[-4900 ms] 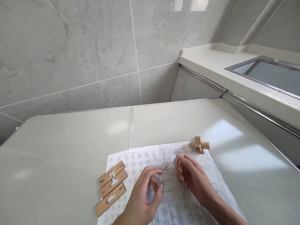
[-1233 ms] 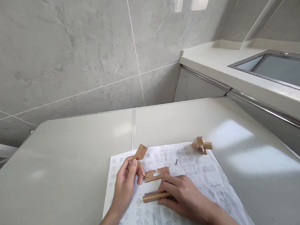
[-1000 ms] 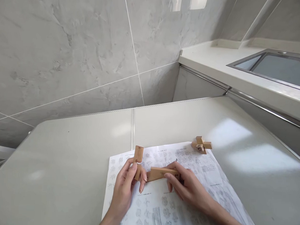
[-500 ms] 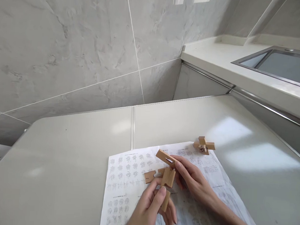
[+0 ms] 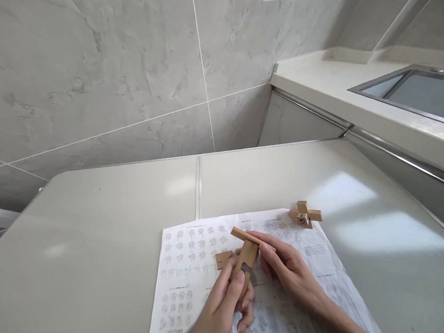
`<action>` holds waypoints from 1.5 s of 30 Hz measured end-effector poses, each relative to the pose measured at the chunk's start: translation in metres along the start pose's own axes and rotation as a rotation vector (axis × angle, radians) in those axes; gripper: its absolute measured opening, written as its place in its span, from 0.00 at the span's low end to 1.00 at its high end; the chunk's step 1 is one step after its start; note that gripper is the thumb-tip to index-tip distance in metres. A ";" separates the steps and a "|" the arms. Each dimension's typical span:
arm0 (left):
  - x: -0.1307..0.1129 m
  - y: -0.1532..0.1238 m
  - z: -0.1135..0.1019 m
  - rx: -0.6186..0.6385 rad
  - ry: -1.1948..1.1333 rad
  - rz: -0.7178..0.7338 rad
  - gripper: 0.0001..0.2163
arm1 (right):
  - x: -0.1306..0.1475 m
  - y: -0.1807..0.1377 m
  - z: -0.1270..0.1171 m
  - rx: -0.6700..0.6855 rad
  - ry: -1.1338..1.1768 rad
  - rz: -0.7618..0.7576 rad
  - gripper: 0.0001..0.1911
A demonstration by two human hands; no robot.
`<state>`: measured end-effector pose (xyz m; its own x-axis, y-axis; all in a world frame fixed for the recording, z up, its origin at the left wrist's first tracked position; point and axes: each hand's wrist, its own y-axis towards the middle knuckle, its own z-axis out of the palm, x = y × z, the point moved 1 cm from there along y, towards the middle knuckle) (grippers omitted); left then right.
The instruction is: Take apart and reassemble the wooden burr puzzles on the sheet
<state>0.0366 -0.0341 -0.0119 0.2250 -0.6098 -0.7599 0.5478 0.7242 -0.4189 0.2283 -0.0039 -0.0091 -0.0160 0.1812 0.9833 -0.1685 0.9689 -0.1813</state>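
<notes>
A notched wooden piece is held at the lower centre of the frame by the left hand, its grip closed on the lower end, thumb on top. A wooden bar is pinched at its right end in the grip of the right hand and is slanted across the notched piece's upper end; whether the two are touching cannot be told. Behind them, a flat wooden piece, partly hidden, is laid on a printed sheet spread over the table. A cross-shaped wooden block is seen at the sheet's upper right corner.
</notes>
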 end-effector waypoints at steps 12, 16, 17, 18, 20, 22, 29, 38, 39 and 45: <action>0.000 -0.001 0.003 -0.019 -0.048 0.011 0.24 | 0.002 -0.004 0.002 -0.025 -0.093 -0.081 0.29; -0.003 -0.002 0.005 -0.001 -0.038 0.014 0.23 | -0.001 -0.005 0.001 -0.055 -0.152 -0.144 0.26; -0.004 -0.002 0.005 0.001 -0.035 0.013 0.23 | -0.003 -0.005 0.001 -0.062 -0.162 -0.159 0.25; -0.004 -0.002 0.005 0.001 -0.032 0.014 0.23 | -0.004 -0.005 0.001 -0.067 -0.172 -0.172 0.25; -0.003 -0.002 0.005 0.003 -0.027 0.011 0.23 | -0.006 -0.005 0.001 -0.075 -0.190 -0.191 0.24; -0.002 -0.001 0.004 0.005 -0.026 0.008 0.24 | -0.007 -0.005 0.000 -0.082 -0.207 -0.210 0.23; -0.002 -0.003 0.003 0.012 -0.022 0.000 0.24 | -0.010 -0.005 -0.001 -0.081 -0.260 -0.272 0.23; -0.005 -0.004 0.004 0.033 -0.007 -0.006 0.24 | -0.009 -0.007 -0.004 -0.081 -0.382 -0.350 0.23; -0.005 -0.004 0.004 0.039 -0.004 -0.010 0.24 | -0.009 -0.007 -0.004 -0.081 -0.393 -0.362 0.23; -0.008 -0.005 0.004 0.040 0.028 -0.003 0.22 | -0.006 -0.005 -0.009 -0.057 -0.445 -0.472 0.21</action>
<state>0.0355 -0.0343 -0.0018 0.2015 -0.6022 -0.7725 0.5804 0.7087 -0.4011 0.2380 -0.0083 -0.0142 -0.3616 -0.3419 0.8674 -0.2055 0.9367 0.2836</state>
